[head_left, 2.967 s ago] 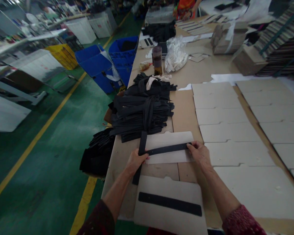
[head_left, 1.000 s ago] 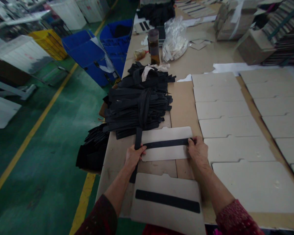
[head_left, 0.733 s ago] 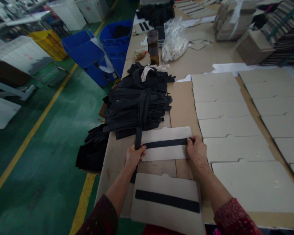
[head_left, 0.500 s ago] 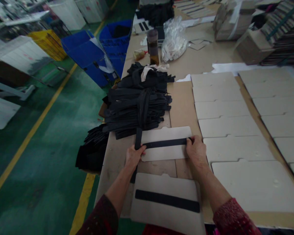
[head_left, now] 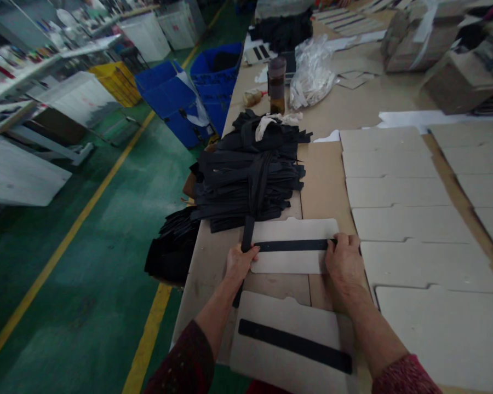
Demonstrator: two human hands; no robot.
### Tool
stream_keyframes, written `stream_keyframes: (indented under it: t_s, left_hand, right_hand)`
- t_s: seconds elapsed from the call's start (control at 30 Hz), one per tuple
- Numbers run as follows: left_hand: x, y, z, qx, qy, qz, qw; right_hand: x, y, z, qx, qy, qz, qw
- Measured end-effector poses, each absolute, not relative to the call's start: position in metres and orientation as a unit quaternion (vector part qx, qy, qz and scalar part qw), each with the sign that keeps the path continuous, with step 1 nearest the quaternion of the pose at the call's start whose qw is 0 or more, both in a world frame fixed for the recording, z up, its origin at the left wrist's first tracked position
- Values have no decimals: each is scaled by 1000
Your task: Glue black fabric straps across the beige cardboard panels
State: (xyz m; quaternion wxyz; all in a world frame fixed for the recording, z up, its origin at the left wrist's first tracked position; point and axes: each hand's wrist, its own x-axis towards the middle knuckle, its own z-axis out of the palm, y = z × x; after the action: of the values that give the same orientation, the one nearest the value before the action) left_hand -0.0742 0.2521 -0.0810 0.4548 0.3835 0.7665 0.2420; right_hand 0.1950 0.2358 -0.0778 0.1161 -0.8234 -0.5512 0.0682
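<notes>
A black fabric strip (head_left: 293, 245) lies lengthwise across a pale grey cardboard panel (head_left: 293, 265). My left hand (head_left: 240, 264) is closed at the strip's left end, thumb on top. The same hand grips more black strips (head_left: 248, 232), which stick out above and below the fist. At the right end, my right hand (head_left: 345, 267) pinches the strip against the panel's edge; its fingertips are partly hidden. Closer to me, a second panel (head_left: 267, 306) carries its own black strip (head_left: 296, 346). Just beyond my left hand lies a large bundle of black strips (head_left: 246, 183).
Overlapping rows of bare panels (head_left: 419, 257) cover the table's right side. A bottle of brown liquid (head_left: 276, 85) and a clear plastic bag (head_left: 312, 74) stand farther back. Left of the table edge are a box of black strips (head_left: 168, 257) and blue bins (head_left: 168, 104).
The whole view has shifted, so everything sits farther right and slightly lower. Both hands keep their hold at the two ends of the strip, which looks straighter and more level now.
</notes>
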Motion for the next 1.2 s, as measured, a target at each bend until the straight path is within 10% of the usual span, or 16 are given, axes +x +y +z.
stream_keyframes:
  t_s: [0.6, 1.2]
  left_hand:
    - [-84, 234, -66, 380, 700, 287, 532]
    - [-63, 252, -79, 400, 811, 197, 378]
  right_hand:
    - [212, 235, -109, -776, -609, 88, 140]
    - [205, 234, -98, -778, -607, 73, 145]
